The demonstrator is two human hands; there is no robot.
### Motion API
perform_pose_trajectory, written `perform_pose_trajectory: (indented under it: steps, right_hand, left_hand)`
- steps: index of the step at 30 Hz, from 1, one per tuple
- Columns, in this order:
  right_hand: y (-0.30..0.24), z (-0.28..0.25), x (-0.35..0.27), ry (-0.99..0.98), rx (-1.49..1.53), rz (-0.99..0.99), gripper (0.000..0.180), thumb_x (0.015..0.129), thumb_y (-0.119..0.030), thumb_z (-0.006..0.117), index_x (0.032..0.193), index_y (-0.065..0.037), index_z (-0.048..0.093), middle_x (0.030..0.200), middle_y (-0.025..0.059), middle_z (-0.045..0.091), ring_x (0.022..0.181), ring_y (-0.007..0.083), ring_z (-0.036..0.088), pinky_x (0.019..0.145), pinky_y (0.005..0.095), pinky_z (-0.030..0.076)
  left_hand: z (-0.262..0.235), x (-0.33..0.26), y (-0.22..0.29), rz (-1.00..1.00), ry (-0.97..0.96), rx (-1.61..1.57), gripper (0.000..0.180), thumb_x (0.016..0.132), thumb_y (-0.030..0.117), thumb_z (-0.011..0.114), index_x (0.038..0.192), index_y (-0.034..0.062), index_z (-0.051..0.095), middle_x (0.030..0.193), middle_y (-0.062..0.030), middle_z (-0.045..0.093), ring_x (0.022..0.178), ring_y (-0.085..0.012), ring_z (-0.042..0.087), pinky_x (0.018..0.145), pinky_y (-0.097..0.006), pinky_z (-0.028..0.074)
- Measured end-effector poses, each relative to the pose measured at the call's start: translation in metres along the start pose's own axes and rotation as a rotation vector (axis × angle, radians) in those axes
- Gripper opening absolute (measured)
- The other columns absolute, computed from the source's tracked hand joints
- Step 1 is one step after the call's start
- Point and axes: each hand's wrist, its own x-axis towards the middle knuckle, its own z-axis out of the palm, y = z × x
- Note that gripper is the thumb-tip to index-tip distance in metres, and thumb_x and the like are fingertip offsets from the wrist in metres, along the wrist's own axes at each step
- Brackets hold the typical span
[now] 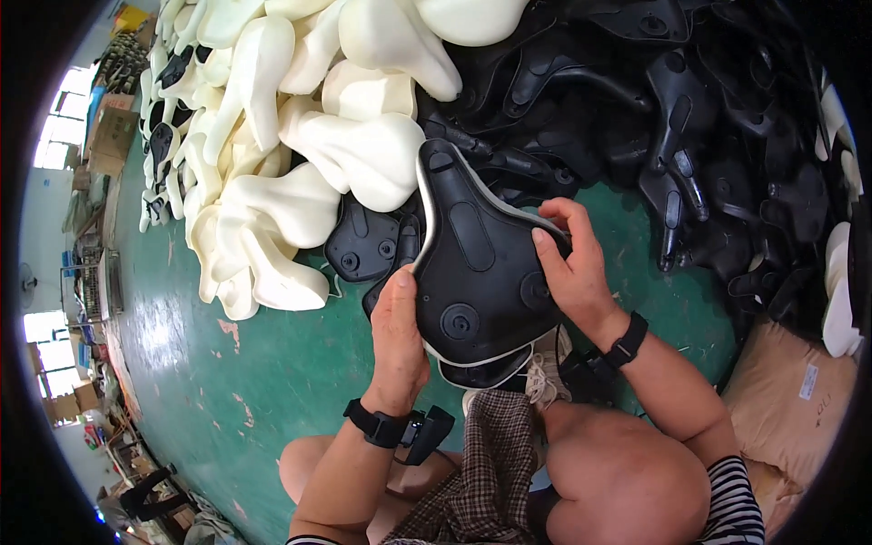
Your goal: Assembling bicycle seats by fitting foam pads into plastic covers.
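A bicycle saddle (486, 300) is between my two hands, its black plastic underside turned up toward me and its narrow nose pointing away. A thin cream foam edge shows around its rim. My left hand (397, 343) grips the left side of the wide end, thumb on the rim. On the right side, my right hand (579, 268) holds the edge, thumb on the black face and fingers curled around the rim. Beneath it, another black saddle piece (486, 372) with a pale edge shows in part near my shoe.
Ahead on the left is a heap of cream foam saddle pads (272, 191). Black saddle shells (672, 136) are piled on the right. A brown sack (781, 400) lies by my right elbow. Cardboard boxes (113, 136) stand along the far left, beyond the green floor (195, 363).
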Motion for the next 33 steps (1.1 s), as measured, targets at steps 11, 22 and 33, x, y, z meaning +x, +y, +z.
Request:
perform_pose_trajectory:
  steps: [11,22,33]
  right_hand:
    - [0.022,-0.033,-0.04,-0.275,0.063,0.247,0.042,0.089,-0.026,0.064,0.12,-0.001,0.054,0.108,0.0121,0.064,0.099,0.0196,0.06,0.087,0.031,0.046]
    - [0.027,-0.035,-0.053,-0.4,0.178,0.302,0.048,0.09,-0.031,0.064,0.124,0.0,0.052,0.113,0.0073,0.06,0.105,0.0157,0.054,0.094,0.0303,0.042]
    - [0.056,-0.016,-0.073,-0.614,0.104,0.371,0.051,0.092,-0.032,0.063,0.129,-0.003,0.045,0.114,0.0121,0.059,0.106,0.0188,0.054,0.093,0.0327,0.043]
  left_hand:
    - [-0.002,0.026,0.017,-0.035,-0.021,-0.016,0.056,0.095,0.017,0.055,0.144,0.0098,0.028,0.119,-0.0057,0.054,0.106,-0.0151,0.053,0.09,-0.028,0.046]
    - [-0.007,0.043,0.002,0.056,-0.01,-0.144,0.047,0.088,-0.003,0.06,0.13,0.0079,0.043,0.099,0.0001,0.056,0.087,-0.0083,0.055,0.078,-0.023,0.049]
    - [-0.047,0.053,-0.043,-0.031,0.102,-0.128,0.037,0.083,-0.004,0.063,0.117,0.0056,0.052,0.095,-0.0012,0.056,0.083,-0.0117,0.056,0.075,-0.027,0.05]
